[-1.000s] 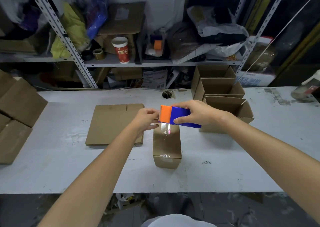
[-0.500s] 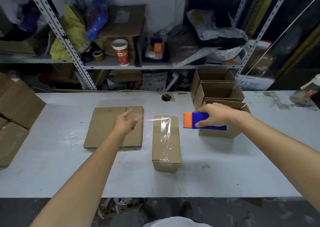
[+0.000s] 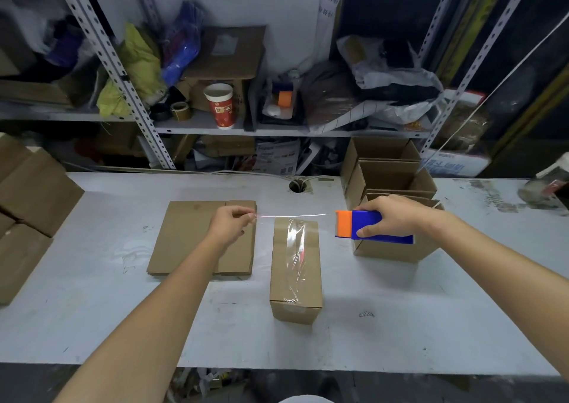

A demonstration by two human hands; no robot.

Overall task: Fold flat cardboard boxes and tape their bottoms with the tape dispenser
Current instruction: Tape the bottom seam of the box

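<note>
Worktop (image 3: 92,325): taped box (image 3: 295,279) at centre, flat cardboard (image 3: 191,236) just left.
Right hand (image 3: 394,218) grips the tape dispenser (image 3: 366,225) right of the box; left hand (image 3: 229,228) pinches the tape strand (image 3: 292,216) stretched between them, hands apart.

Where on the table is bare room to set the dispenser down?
Bare table lies in front of the open boxes, right of the taped box. Another patch lies between the flat cardboard and the stacked boxes at left. Crowded: above the taped box, where a tape strand runs from left hand to tape dispenser in right hand.
</note>
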